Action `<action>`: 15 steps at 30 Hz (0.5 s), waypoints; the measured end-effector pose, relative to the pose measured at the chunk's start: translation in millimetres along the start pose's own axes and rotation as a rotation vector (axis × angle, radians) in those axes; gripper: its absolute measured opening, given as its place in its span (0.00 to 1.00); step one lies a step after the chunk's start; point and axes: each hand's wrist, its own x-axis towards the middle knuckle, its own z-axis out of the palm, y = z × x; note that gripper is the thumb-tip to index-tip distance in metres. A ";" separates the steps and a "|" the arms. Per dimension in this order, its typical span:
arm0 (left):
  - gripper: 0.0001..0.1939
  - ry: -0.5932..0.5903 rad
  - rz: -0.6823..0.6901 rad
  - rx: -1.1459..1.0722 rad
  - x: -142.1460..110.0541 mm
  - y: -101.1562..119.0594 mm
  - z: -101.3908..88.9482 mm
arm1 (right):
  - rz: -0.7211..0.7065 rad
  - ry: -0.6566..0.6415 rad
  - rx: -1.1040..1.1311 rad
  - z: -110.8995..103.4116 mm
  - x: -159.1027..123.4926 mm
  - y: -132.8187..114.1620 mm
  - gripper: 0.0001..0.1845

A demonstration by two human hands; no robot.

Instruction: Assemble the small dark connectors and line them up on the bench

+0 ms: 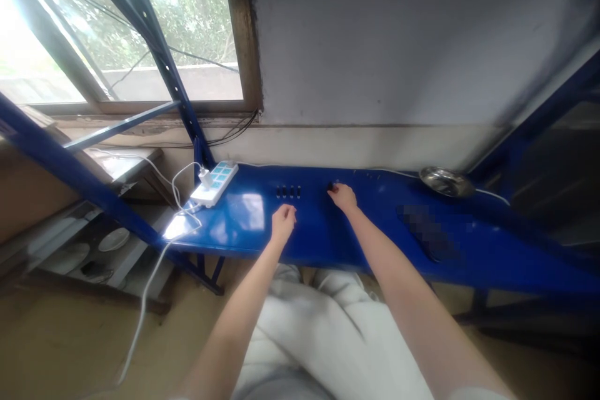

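Several small dark cylindrical pieces with pale ends (285,192) stand or lie in a short, evenly spaced row on the blue tabletop (309,231). Just in front of that row is my left hand (284,222), with its fingers curled together; whether anything sits between them is hidden. To the right of the row, my right hand (344,196) rests low over the table. Its thumb and fingertips pinch a small black piece (330,187), mostly covered by the fingers and too small to name exactly.
A white power strip (220,182) with a plugged-in adapter and trailing cable lies at the table's left end. Toward the right are a shiny metal dish (446,182) and a dark blurred flat object (429,231). Blue metal posts (175,84) flank the table before the wall and window.
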 end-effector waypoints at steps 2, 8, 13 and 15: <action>0.14 -0.005 0.014 0.009 0.2 -0.5 0.0 | 0.014 -0.009 -0.011 1.5 1.1 0.1 0.10; 0.14 -0.005 0.020 0.013 0.1 -1.3 0.0 | 0.016 -0.009 -0.032 5.7 3.9 1.7 0.09; 0.14 -0.005 0.010 0.019 0.1 -1.4 0.0 | 0.028 -0.036 -0.027 8.4 8.6 5.1 0.10; 0.14 -0.005 0.014 0.022 0.4 -1.9 0.2 | 0.042 -0.047 -0.007 8.8 9.7 7.0 0.09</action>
